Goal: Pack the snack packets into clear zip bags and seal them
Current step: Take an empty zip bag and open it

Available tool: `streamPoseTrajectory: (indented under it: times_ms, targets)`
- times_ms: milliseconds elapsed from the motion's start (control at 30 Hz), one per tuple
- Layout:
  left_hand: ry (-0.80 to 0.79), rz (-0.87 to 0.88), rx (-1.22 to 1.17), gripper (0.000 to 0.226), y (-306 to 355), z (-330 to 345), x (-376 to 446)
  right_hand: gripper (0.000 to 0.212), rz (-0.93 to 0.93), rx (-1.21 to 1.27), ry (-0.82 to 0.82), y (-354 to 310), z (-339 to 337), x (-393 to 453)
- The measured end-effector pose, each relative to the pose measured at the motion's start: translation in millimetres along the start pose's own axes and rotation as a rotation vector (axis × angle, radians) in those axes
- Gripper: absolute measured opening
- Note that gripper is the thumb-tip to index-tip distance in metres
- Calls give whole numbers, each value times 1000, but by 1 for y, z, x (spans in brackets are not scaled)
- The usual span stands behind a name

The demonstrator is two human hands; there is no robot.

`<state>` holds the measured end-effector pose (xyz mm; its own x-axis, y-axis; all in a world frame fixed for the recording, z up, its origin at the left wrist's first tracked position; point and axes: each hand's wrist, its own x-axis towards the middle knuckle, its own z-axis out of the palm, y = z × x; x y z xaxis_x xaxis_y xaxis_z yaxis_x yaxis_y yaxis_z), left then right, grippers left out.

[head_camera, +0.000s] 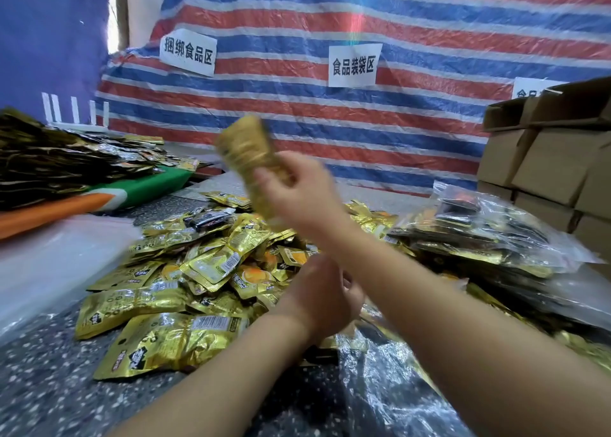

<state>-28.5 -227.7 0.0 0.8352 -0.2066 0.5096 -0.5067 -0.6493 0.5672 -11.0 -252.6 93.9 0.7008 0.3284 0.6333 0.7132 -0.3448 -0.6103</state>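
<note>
Heaped at centre-left on the speckled desk: loose gold snack packets, slick and apt to slide off the pile. Above them, blurred: a stack of packets pinched in the raised right hand, likely to fan out or drop if the grip slackens. Lower, the left hand, curled at the rim of a clear zip bag; exact grip impossible to tell, mouth liable to collapse. Far right: filled bags, stacked and prone to slipping.
</note>
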Motion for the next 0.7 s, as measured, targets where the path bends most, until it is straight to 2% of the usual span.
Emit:
streamPoseTrajectory:
  times_ms: [67,133,200,267,367,500,633,700]
  targets:
    - [12,-13,-70,11,2,-1,0,11,160,319,112,14,-45,-8]
    - [-2,-17,-88,8,3,-2,-1,24,252,588,138,34,-87,-25]
    - [-10,-1,-83,8,3,-3,-3,41,320,736,144,54,-119,-48]
    - [-9,5,-115,12,4,-4,-4,49,386,750,178,71,-140,-73]
    - [-25,-5,-159,16,9,-3,-6,50,429,650,208,92,-155,-107]
    - [-35,-8,-178,15,11,-4,-5,49,338,529,244,96,-159,-124]
    - [-32,-44,-170,16,10,-5,-5,71,269,635,220,88,-157,-125]
    - [-28,-62,-193,19,10,-5,-4,58,247,584,222,84,-155,-126]
